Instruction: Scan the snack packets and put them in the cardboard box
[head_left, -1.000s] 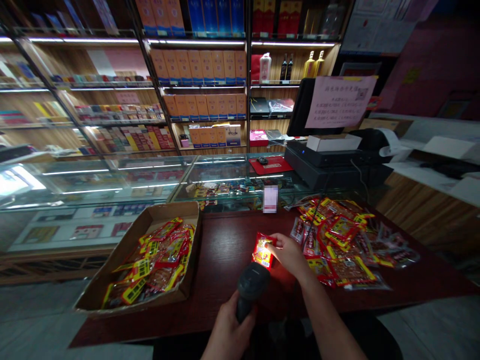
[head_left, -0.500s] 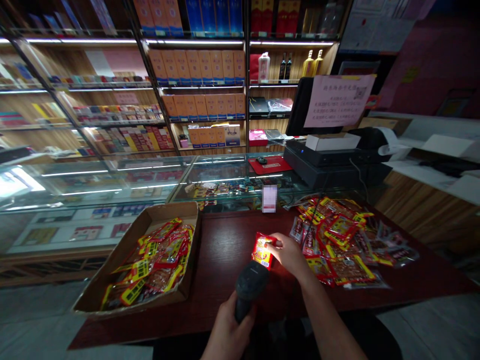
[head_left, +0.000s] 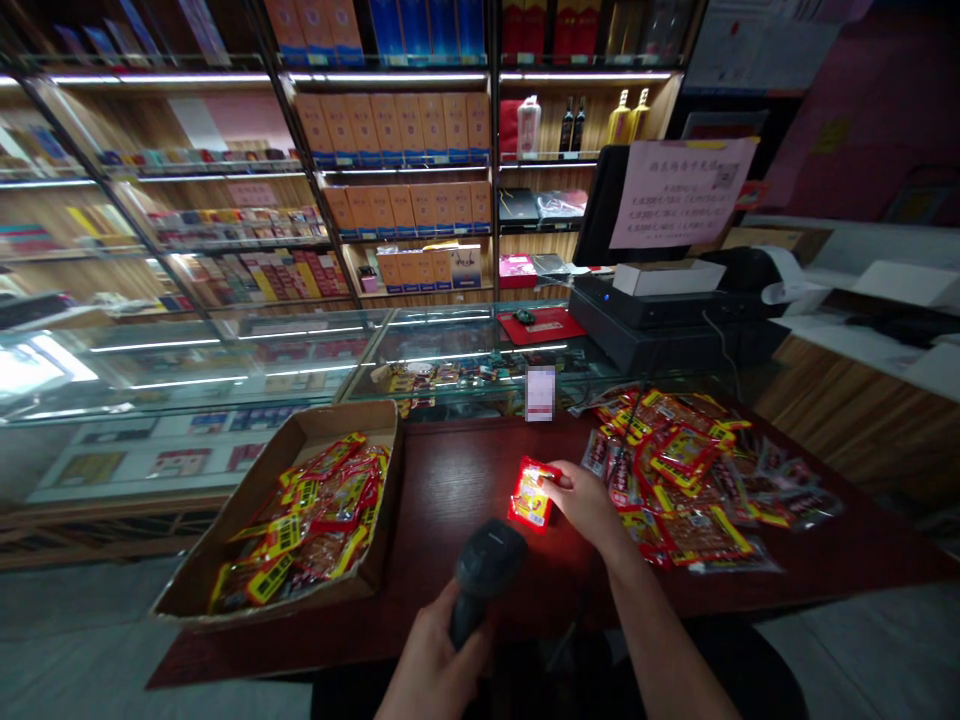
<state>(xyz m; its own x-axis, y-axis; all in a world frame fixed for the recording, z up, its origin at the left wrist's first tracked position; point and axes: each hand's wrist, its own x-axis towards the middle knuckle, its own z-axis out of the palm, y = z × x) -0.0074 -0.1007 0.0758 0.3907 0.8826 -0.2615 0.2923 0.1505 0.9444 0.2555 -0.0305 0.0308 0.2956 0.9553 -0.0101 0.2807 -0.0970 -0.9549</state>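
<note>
My left hand [head_left: 442, 645] is wrapped round the handle of a black barcode scanner [head_left: 491, 560]. The scanner's head tilts up and to the right, and bright light falls on a small red and yellow snack packet [head_left: 531, 497]. That packet is pinched at its right edge by my right hand [head_left: 581, 500], just above the dark red tabletop [head_left: 450, 470]. A shallow cardboard box [head_left: 300, 430] on the left holds several similar packets [head_left: 330, 510]. To the right of my right hand lies a loose heap of snack packets [head_left: 682, 460], some red and yellow, some clear.
A glass display counter [head_left: 315, 350] runs behind the table. On it are a monitor with a paper sign [head_left: 679, 195], a black cash drawer [head_left: 667, 335] and a mouse [head_left: 523, 316] on a red mat [head_left: 555, 327]. Shelves with boxes [head_left: 397, 125] and bottles line the wall.
The scanner in my left hand has shifted left, away from the packet. My right hand has moved slightly right and up with the packet, which shows more fully under the light.
</note>
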